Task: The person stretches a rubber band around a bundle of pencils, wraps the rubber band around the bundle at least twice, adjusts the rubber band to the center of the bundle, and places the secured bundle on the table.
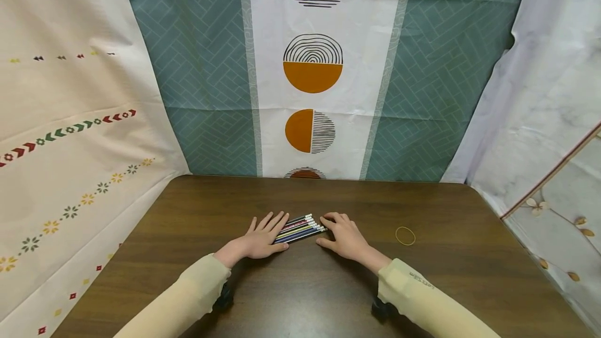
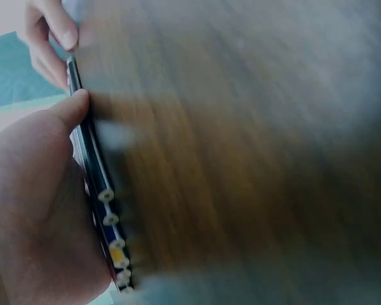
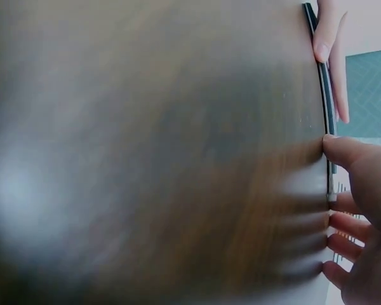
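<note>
Left hand (image 1: pixel 261 240) and right hand (image 1: pixel 345 238) bare, long pale-yellow sleeves (image 1: pixel 188 292), dark lettering (image 1: pixel 421 280) on the right, black devices (image 1: pixel 224 297) under both cuffs (image 1: pixel 217 265)

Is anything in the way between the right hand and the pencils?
No, nothing visible is: the bare right hand is right beside the white-eraser ends of the slim, mixed-colour pencils. The thin yellow loop lies off on that hand's other side, on the brown wood-grained table.
</note>
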`<move>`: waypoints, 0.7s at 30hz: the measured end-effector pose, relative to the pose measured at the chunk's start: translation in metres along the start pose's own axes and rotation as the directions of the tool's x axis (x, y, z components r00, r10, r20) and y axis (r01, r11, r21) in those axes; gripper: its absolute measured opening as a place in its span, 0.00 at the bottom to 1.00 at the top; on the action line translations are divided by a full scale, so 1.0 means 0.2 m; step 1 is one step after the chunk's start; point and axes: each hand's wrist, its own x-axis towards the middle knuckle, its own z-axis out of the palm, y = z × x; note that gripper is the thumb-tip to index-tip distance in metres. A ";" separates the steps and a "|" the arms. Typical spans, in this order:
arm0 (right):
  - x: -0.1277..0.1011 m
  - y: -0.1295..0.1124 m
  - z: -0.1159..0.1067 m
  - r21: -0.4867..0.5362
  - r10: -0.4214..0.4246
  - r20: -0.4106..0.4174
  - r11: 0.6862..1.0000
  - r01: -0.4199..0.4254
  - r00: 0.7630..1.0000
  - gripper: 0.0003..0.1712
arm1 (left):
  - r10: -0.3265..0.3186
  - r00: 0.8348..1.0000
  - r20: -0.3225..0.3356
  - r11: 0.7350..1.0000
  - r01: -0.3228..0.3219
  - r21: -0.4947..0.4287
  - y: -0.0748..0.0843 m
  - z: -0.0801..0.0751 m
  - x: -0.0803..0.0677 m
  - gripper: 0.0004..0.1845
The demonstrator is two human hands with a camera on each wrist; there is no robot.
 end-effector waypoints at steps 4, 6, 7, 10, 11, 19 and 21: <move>-0.05 0.02 -0.02 -0.016 -0.011 0.020 1.000 0.011 1.000 0.38 | 0.009 1.000 -0.011 1.000 -0.009 -0.018 -0.02 -0.02 -0.04 0.45; -0.07 0.03 -0.02 -0.033 -0.014 0.029 0.999 0.015 0.999 0.38 | 0.008 1.000 -0.004 1.000 -0.008 -0.019 -0.02 -0.03 -0.05 0.45; -0.08 0.03 -0.02 -0.035 -0.017 0.032 0.999 0.019 0.999 0.38 | 0.011 1.000 -0.002 1.000 -0.011 -0.017 -0.02 -0.03 -0.06 0.45; -0.11 0.03 -0.02 -0.028 -0.040 0.046 0.999 0.041 0.998 0.38 | 0.017 1.000 0.004 1.000 -0.017 -0.016 -0.03 -0.02 -0.06 0.44; -0.11 0.03 -0.02 -0.025 -0.046 0.051 0.999 0.048 0.998 0.38 | 0.014 1.000 0.008 1.000 -0.014 -0.011 -0.03 -0.02 -0.06 0.44; -0.12 -0.01 -0.01 0.011 -0.031 0.110 0.999 0.030 0.993 0.36 | -0.020 1.000 -0.008 1.000 0.020 -0.016 -0.06 0.04 -0.02 0.45; -0.11 -0.02 -0.01 0.003 -0.017 0.126 1.000 0.016 0.992 0.36 | -0.018 1.000 -0.012 1.000 0.018 -0.021 -0.06 0.05 -0.02 0.44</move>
